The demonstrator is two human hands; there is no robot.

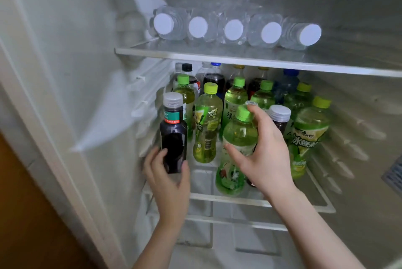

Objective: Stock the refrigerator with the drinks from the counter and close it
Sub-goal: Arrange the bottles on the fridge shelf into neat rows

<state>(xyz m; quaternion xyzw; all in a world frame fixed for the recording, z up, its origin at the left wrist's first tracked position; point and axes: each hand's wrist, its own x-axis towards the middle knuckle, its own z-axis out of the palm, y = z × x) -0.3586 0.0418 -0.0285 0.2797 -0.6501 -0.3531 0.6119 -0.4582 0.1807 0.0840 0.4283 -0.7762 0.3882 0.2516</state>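
The refrigerator stands open in front of me. My left hand (168, 176) grips a small dark juice bottle (173, 134) with a clear ribbed cap, upright at the left front of the middle shelf (219, 198). My right hand (264, 151) grips a green tea bottle (236, 149) with a green cap near the shelf's front centre. Behind them stand several green tea bottles (207, 125) and dark cola bottles (214, 78). A second dark juice bottle (279, 117) shows just behind my right hand.
The upper glass shelf (217, 55) carries several clear water bottles (233, 29) lying with white caps toward me. The fridge's left wall (87, 73) and door frame (28, 99) are close beside my left arm. Lower compartments (217, 236) sit under the middle shelf.
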